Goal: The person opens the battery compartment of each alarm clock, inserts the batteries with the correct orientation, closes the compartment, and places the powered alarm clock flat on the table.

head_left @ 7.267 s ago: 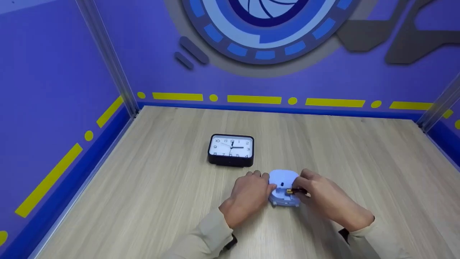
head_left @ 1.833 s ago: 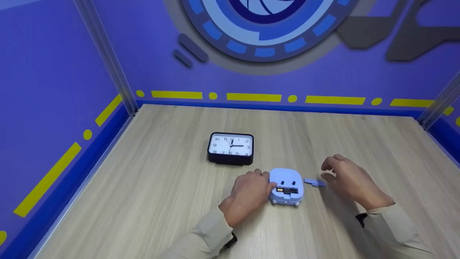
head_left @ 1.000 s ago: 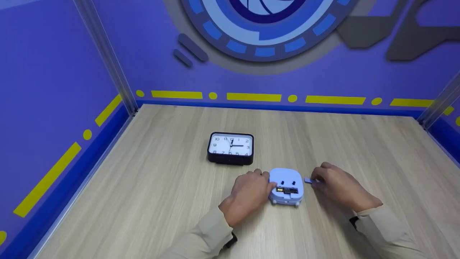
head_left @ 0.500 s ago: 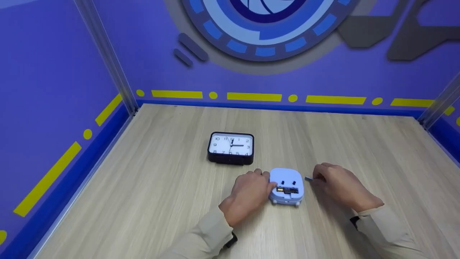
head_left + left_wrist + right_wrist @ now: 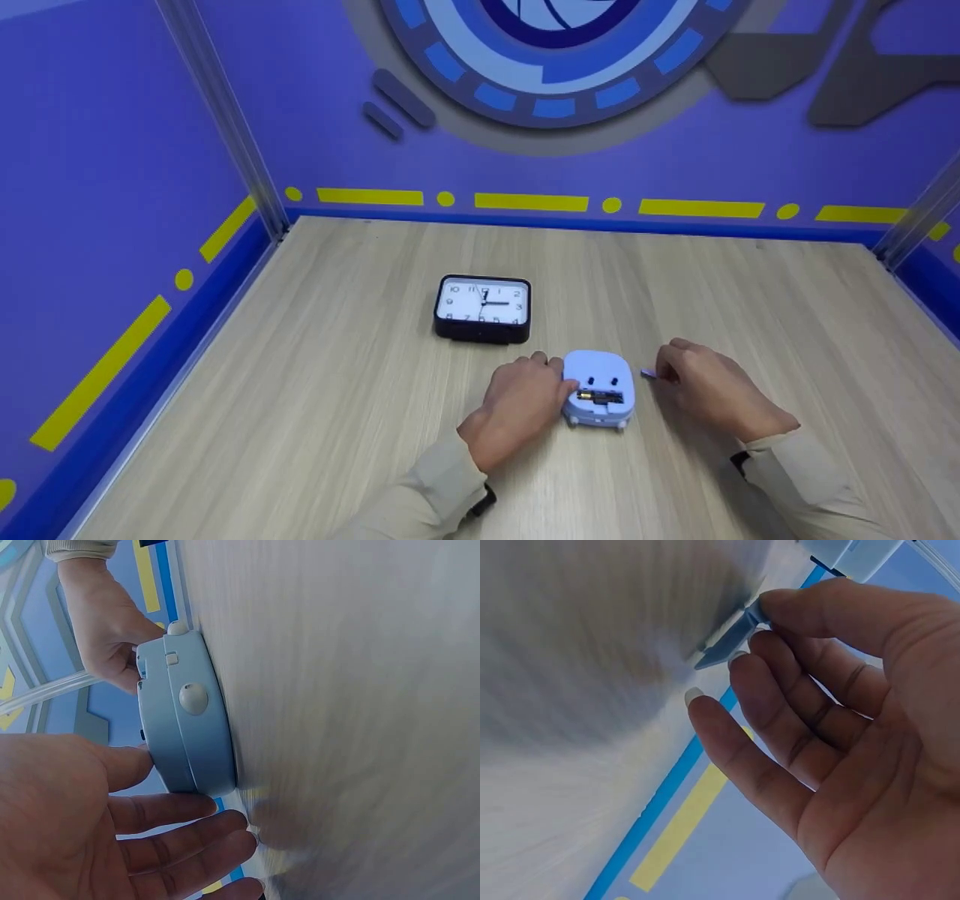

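A small light-blue clock (image 5: 598, 366) lies on its front, with two black knobs on its back and its battery slot uncovered. A dark battery with a gold end (image 5: 600, 397) sits in that slot. My left hand (image 5: 519, 409) holds the clock's left side, thumb over the back edge and index finger along the side, as the left wrist view shows. Just right of the clock, my right hand (image 5: 709, 390) pinches the light-blue battery cover (image 5: 726, 643) between thumb and fingers, close over the table. Most of the cover is hidden by that hand in the head view.
A black rectangular clock (image 5: 482, 307) with a white dial stands behind and left of the light-blue one. The wooden table (image 5: 337, 337) is enclosed by blue-purple panels (image 5: 525, 172) at the back and sides.
The battery, earlier in my right fingers, is now in the slot. My right hand moved right, then back left onto the cover lying there, and has turned it slightly. My left hand stays put.
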`<state>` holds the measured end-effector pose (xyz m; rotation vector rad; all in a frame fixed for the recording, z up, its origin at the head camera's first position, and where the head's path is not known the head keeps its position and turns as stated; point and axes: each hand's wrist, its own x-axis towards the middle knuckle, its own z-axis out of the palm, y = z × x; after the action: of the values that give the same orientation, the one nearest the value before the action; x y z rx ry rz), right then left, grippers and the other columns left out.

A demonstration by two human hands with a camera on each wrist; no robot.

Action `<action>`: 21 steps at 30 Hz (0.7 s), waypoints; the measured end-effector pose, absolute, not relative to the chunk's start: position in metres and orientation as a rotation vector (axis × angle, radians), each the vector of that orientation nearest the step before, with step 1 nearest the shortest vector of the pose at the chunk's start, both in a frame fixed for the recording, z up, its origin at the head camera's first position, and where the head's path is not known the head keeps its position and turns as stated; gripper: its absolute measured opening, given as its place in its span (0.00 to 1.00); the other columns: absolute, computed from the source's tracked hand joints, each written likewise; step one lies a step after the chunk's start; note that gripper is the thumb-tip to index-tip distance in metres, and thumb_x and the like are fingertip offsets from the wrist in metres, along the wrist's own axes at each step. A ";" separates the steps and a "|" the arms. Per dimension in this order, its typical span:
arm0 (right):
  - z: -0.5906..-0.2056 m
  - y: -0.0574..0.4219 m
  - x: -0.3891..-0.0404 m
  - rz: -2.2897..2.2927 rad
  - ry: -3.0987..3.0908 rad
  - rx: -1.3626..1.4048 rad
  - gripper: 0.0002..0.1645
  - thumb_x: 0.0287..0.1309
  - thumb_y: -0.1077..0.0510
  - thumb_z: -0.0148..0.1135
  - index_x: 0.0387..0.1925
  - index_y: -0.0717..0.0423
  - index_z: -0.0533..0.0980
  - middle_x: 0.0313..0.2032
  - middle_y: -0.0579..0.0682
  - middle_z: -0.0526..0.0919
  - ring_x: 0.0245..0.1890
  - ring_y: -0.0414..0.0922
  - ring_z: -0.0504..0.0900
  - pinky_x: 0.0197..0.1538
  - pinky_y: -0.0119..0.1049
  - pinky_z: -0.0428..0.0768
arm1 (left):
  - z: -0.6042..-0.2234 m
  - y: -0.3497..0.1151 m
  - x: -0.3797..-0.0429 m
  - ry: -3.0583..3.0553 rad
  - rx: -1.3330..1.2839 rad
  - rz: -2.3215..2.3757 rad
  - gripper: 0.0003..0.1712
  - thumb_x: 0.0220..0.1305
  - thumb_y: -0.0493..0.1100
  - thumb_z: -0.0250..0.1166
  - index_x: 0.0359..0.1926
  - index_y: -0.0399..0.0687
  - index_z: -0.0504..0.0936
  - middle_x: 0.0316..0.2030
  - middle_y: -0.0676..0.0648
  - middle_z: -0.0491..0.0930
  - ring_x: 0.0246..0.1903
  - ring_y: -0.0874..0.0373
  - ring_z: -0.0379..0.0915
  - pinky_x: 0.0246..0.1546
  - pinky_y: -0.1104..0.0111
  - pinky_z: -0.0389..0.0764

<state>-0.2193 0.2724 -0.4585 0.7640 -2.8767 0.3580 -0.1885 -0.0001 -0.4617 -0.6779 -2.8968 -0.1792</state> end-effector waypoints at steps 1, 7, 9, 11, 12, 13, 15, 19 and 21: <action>-0.458 0.272 -0.219 0.356 -2.880 0.761 0.11 0.58 0.72 0.73 0.29 0.56 0.80 0.29 0.43 0.76 0.29 0.41 0.76 0.33 0.44 0.79 | -0.462 0.000 -0.189 -2.896 -0.676 -0.182 0.21 0.81 0.55 0.59 0.47 0.43 0.87 0.36 0.47 0.83 0.34 0.52 0.83 0.30 0.62 0.81; -0.458 0.272 -0.219 0.355 -2.879 0.746 0.10 0.56 0.72 0.73 0.29 0.58 0.80 0.28 0.44 0.76 0.28 0.41 0.76 0.33 0.44 0.78 | -0.462 0.000 -0.189 -2.911 -0.673 -0.191 0.22 0.81 0.56 0.58 0.49 0.42 0.87 0.37 0.46 0.83 0.35 0.52 0.83 0.31 0.61 0.82; -0.457 0.272 -0.219 0.350 -2.883 0.738 0.10 0.56 0.72 0.73 0.29 0.58 0.80 0.28 0.45 0.77 0.28 0.41 0.76 0.33 0.44 0.79 | -0.462 0.000 -0.189 -2.926 -0.674 -0.193 0.23 0.81 0.57 0.58 0.50 0.42 0.87 0.37 0.46 0.83 0.36 0.52 0.83 0.32 0.61 0.82; -0.455 0.270 -0.219 0.344 -2.895 0.720 0.09 0.57 0.71 0.73 0.30 0.59 0.81 0.28 0.45 0.77 0.29 0.42 0.76 0.33 0.45 0.79 | -0.462 0.000 -0.189 -2.937 -0.672 -0.199 0.23 0.81 0.57 0.58 0.51 0.42 0.87 0.38 0.46 0.83 0.36 0.52 0.83 0.32 0.61 0.82; -0.454 0.270 -0.219 0.340 -2.899 0.712 0.08 0.57 0.72 0.73 0.31 0.59 0.81 0.28 0.46 0.77 0.29 0.42 0.77 0.34 0.45 0.80 | -0.462 0.000 -0.189 -2.935 -0.670 -0.202 0.23 0.81 0.57 0.58 0.51 0.42 0.87 0.38 0.46 0.83 0.36 0.52 0.83 0.33 0.61 0.82; -0.453 0.269 -0.218 0.340 -2.898 0.706 0.08 0.57 0.72 0.74 0.31 0.59 0.81 0.29 0.46 0.77 0.29 0.42 0.77 0.35 0.45 0.80 | -0.462 0.000 -0.189 -2.922 -0.673 -0.195 0.23 0.81 0.57 0.58 0.50 0.42 0.87 0.37 0.46 0.83 0.35 0.52 0.83 0.32 0.61 0.82; -0.451 0.268 -0.217 0.342 -2.873 0.715 0.10 0.56 0.72 0.74 0.32 0.58 0.81 0.29 0.45 0.78 0.30 0.43 0.78 0.35 0.46 0.81 | -0.462 0.000 -0.188 -2.892 -0.675 -0.178 0.22 0.81 0.56 0.59 0.47 0.43 0.87 0.35 0.47 0.82 0.34 0.52 0.82 0.30 0.61 0.81; -0.446 0.268 -0.213 0.345 -2.760 0.786 0.13 0.53 0.73 0.74 0.29 0.56 0.79 0.28 0.43 0.75 0.29 0.41 0.76 0.32 0.43 0.79 | -0.463 -0.001 -0.186 -2.830 -0.680 -0.129 0.21 0.81 0.56 0.60 0.42 0.44 0.86 0.31 0.48 0.81 0.30 0.52 0.82 0.27 0.62 0.80; -0.444 0.266 -0.211 0.341 -2.723 0.809 0.15 0.52 0.74 0.73 0.28 0.54 0.78 0.28 0.43 0.74 0.28 0.40 0.74 0.31 0.42 0.78 | -0.462 0.000 -0.186 -2.831 -0.678 -0.124 0.21 0.81 0.56 0.59 0.42 0.44 0.86 0.31 0.48 0.81 0.30 0.52 0.82 0.27 0.62 0.80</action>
<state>-0.2106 0.2661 -0.4435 0.8090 -2.7229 0.3411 -0.1858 -0.0005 -0.4624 -0.6777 -2.8312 -0.1237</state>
